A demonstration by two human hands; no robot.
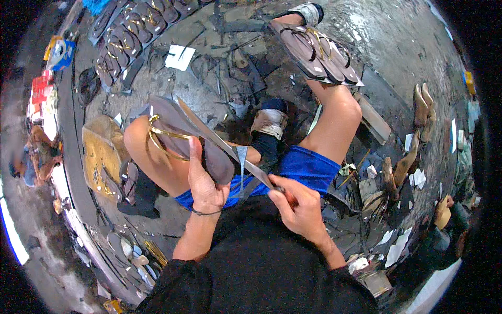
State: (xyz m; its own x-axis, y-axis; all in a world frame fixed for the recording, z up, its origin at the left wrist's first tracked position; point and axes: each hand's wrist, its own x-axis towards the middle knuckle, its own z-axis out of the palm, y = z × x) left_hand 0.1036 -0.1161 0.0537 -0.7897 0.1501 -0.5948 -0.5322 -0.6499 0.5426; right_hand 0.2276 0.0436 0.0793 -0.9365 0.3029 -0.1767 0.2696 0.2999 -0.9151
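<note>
My left hand (201,183) is closed on a flip-flop (217,163) with a brown sole and gold straps, its thumb lying along the top near the heel. The flip-flop rests tilted over my left knee. My right hand (300,212) grips a knife by its handle, which my fingers mostly hide. The knife blade (257,174) points up and left, lying along the right edge of the sole. A thin greyish strip (242,159) hangs at that edge, beside the blade. Whether the strip is still joined to the sole, I cannot tell.
Several flip-flops (320,52) on a sheet lie on my right knee. Rows of finished-looking flip-flops (138,31) stand at the far left. Dark offcuts (225,68) litter the floor. Wooden foot forms (421,107) lie at right. Another person (34,157) is at the left edge.
</note>
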